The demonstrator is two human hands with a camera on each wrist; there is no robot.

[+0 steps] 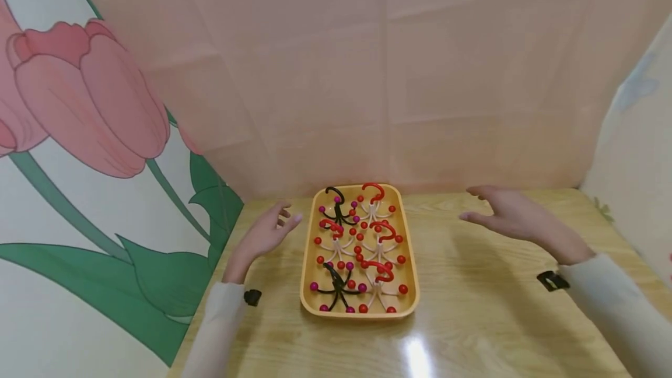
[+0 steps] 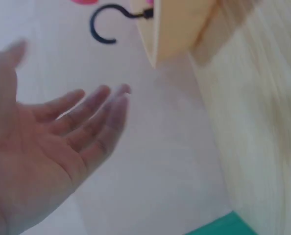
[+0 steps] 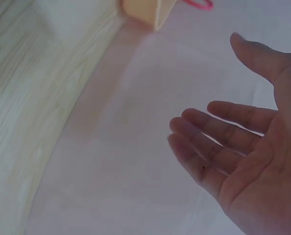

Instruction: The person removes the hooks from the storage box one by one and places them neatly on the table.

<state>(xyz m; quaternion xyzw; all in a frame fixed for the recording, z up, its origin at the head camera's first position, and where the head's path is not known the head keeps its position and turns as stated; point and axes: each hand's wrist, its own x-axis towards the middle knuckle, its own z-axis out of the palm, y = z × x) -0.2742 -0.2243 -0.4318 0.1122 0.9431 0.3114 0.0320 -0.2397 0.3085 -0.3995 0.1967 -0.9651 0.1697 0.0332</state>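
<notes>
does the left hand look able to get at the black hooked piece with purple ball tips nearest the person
Likely yes: the left hand is empty, beside the yellow rounded rectangular tray. Only the tray's raised rim seems to lie between it and the black hooked piece.

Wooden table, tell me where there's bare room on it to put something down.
The widest bare patch of table lies between the tray and the right sleeve. Another runs along the tray's near edge. A narrower strip shows between the tray and the left sleeve. The tray itself is crowded with hooked pieces and small balls.
</notes>
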